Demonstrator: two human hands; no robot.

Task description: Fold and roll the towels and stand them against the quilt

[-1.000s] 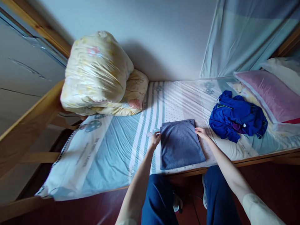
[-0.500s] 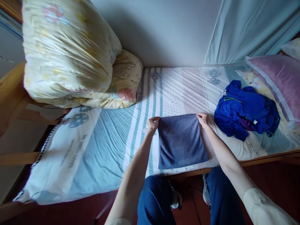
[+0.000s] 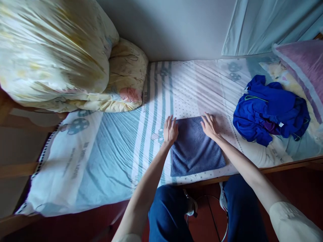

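Note:
A dark grey-blue towel (image 3: 195, 151) lies spread on the bed near its front edge, with soft wrinkles in its lower half. My left hand (image 3: 171, 130) rests at the towel's far left corner, fingers spread and pointing away from me. Over the far right corner is my right hand (image 3: 209, 124), also open, its fingers apart. Neither hand grips the cloth. The hands partly cover both far corners.
The bed (image 3: 111, 158) has a striped, patterned sheet. A bulky yellow quilt (image 3: 128, 77) is piled at the left. Crumpled blue clothing (image 3: 272, 111) lies to the right, before a pink pillow (image 3: 302, 70). A wall (image 3: 174, 30) and pale curtain (image 3: 257, 27) stand behind.
Both hands have let go of the towel's far corners and opened flat over them. The camera view has shifted slightly, and the quilt now sits further left in it.

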